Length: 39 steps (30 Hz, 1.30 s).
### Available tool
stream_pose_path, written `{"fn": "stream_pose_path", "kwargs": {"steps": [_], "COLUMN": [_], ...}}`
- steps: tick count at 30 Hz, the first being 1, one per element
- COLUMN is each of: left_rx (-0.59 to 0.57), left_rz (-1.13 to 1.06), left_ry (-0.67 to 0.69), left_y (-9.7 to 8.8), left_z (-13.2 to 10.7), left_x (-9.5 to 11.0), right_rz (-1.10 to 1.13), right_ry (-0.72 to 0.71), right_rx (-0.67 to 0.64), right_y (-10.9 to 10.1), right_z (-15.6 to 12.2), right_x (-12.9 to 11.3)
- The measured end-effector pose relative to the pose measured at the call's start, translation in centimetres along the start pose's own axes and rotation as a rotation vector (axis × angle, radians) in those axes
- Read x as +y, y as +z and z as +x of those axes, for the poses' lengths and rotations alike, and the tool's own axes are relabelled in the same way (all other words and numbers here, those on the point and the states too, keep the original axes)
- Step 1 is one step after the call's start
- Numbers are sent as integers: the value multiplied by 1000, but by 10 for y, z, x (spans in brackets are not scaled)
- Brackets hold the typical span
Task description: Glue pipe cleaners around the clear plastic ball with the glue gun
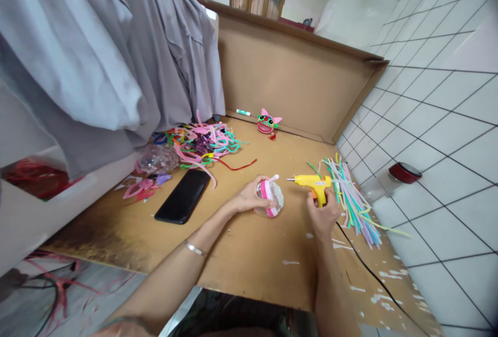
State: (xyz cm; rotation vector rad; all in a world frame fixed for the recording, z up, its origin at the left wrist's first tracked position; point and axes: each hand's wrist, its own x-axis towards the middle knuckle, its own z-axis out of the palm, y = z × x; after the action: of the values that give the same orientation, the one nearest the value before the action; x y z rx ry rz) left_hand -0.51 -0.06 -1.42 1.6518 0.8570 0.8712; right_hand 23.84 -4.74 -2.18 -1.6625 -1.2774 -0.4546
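My left hand [249, 196] is closed around a small clear plastic cup [277, 199] wrapped with pink and white pipe cleaner. A pale end of the pipe cleaner sticks up from its top, and my fingers hide part of its side. In my right hand [323, 212] is a yellow glue gun [314, 181], its fingers wrapped round the handle. The metal nozzle points left toward the cup, with a gap between them. From the handle a black cord [365, 267] runs down to the right.
Loose pipe cleaners [356, 202] lie in a bundle at right, beside a red-lidded jar [389, 181]. A tangled colourful pile [206, 139] and a black phone [182, 197] are at left. Behind stand a pink-eared animal figure [266, 122] and a green-white tube [243, 112]. Grey cloth [163, 46] hangs upper left.
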Motion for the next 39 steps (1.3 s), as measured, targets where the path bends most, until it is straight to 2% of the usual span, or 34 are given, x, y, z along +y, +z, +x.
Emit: {"fn": "stream_pose_path", "kwargs": {"steps": [4, 7, 17, 31, 39], "left_rx": [3, -10, 5, -31, -17], "left_rz": [-54, -86, 36, -37, -30], "left_ry": [-22, -27, -27, -30, -37], "left_y": [1, 2, 0, 1, 1], "left_z": [-2, -4, -4, -5, -4], "left_x": [5, 8, 5, 11, 11], "right_rz": [36, 55, 81, 109, 95], "right_ry": [-251, -328, -323, -416, -397], "right_rx": [77, 92, 51, 84, 63], "right_y": [-4, -6, -9, -12, -13], "right_z": [-5, -7, -7, -4, -3], "right_x": [-19, -24, -27, -26, -28]}}
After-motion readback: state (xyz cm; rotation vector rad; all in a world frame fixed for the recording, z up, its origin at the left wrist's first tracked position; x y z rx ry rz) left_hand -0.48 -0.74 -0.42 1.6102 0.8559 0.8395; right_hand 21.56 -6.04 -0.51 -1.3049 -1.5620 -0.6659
